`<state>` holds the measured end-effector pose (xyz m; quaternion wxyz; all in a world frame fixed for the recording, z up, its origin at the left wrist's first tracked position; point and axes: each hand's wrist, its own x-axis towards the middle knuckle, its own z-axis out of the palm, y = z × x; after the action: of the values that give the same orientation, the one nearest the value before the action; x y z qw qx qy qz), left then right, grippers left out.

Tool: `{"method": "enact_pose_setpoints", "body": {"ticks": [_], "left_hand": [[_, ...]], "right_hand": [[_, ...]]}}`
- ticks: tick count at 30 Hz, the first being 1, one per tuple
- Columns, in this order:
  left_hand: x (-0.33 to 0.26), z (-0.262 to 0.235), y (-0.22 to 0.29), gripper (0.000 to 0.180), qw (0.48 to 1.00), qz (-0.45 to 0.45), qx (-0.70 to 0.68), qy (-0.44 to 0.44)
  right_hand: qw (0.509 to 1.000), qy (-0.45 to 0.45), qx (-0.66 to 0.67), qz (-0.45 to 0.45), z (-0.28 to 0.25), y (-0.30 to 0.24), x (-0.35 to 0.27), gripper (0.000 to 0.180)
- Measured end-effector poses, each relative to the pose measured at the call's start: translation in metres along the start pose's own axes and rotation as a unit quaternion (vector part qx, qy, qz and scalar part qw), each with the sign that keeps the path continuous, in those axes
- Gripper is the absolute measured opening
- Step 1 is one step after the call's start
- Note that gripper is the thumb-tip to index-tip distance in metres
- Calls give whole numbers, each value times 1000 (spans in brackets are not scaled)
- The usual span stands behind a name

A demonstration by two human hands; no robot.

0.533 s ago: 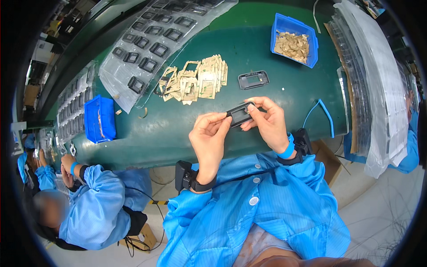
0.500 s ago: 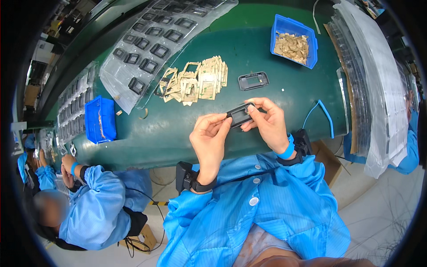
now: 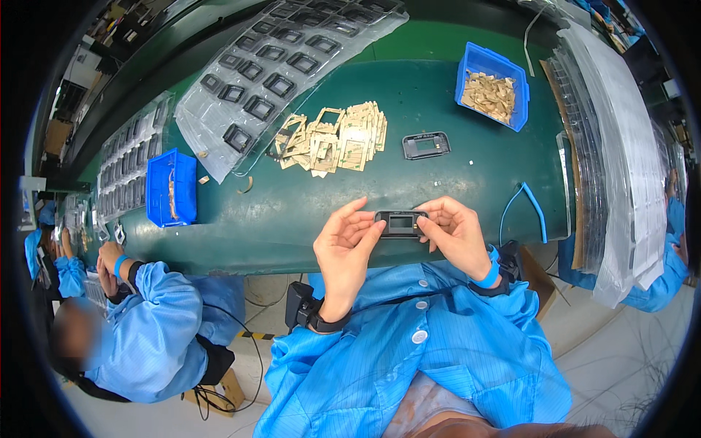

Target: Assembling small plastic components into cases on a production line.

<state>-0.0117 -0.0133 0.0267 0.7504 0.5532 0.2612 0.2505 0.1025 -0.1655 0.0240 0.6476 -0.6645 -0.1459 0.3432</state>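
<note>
Between both hands I hold a small black plastic housing (image 3: 401, 225) with a rectangular window, level over the near part of the green table. My left hand (image 3: 346, 244) pinches its left end between thumb and fingers. The right end is gripped by my right hand (image 3: 454, 232), whose thumb lies on the frame beside a tiny gold-coloured spot. Beyond my hands a second black housing (image 3: 426, 145) lies on the table. Left of that one is a loose pile of tan, frame-shaped adhesive pieces (image 3: 349, 139).
A blue bin (image 3: 467, 95) of tan scraps stands at the far right, another blue bin (image 3: 171, 191) at the left. Clear trays (image 3: 212, 131) hold black frames. Stacked trays (image 3: 595, 146) and blue tweezers (image 3: 537, 208) are to the right. A co-worker (image 3: 150, 332) sits at left.
Both hands have brought the housing lower in the view, closer to my body. It was tilted and now lies level, its window facing up.
</note>
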Motion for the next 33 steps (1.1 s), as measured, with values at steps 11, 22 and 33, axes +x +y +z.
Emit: {"method": "enact_pose_setpoints", "body": {"ticks": [11,22,33], "left_hand": [[-19,-11,-11,35,918,173,357,-8],[-14,-9,-15,64,858,241,450,-59],[-24,-14,-25,46,820,288,491,-65]], "right_hand": [[939,5,-302,-163,-8,-7,7,28],[829,-12,-455,-325,-13,-5,7,42],[813,-46,-452,-365,-17,-4,13,36]]}}
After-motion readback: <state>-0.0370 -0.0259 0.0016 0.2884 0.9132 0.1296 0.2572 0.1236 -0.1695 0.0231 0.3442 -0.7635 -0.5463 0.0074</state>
